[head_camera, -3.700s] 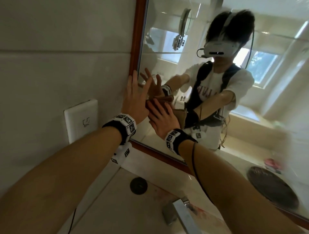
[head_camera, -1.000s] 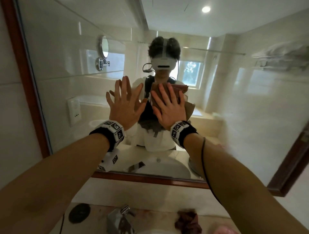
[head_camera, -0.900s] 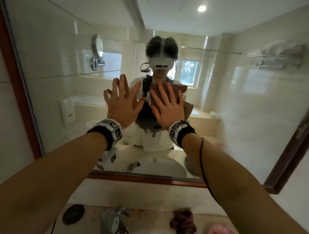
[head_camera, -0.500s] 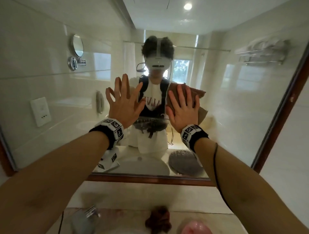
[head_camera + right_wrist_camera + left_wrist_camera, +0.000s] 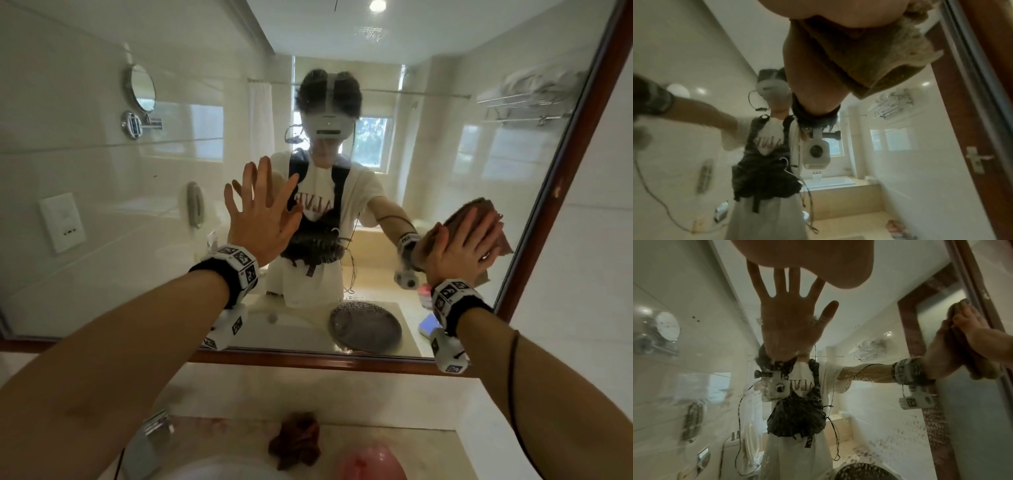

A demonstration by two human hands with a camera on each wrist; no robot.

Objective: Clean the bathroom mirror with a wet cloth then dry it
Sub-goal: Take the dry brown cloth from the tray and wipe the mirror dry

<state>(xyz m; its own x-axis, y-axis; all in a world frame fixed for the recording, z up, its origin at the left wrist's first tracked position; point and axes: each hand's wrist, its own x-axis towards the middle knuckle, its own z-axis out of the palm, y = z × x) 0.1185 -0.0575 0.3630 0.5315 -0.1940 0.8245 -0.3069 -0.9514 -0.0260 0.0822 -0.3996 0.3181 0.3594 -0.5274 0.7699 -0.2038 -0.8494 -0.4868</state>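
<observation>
1. Two hands flat against the mirror (image 5: 428,164): left hand (image 5: 265,219) bare, fingers (image 5: 255,178) spread and released, bracing on the glass near the middle.
2. Right hand (image 5: 460,245) near the mirror's right wooden frame (image 5: 561,192), fingers straight, pressing a brown cloth (image 5: 479,214) to the glass; nothing clenched.
3. Step in hand, as judged: wiping toward the right edge. Best done with even palm pressure, cloth kept folded flat, strokes overlapping and carried right up to the frame. Droplets and streaks visible low on the glass in the left wrist view (image 5: 900,434); lower right area likely still needing a pass.
4. Below, on the bench (image 5: 394,404): a second dark red cloth (image 5: 296,445), crumpled, beside the tap (image 5: 150,442). Wet or dry: cannot tell.
5. Sink (image 5: 212,471) at the bottom edge; contents hidden. Pink object (image 5: 371,462) beside it, blurred, unidentified.
</observation>
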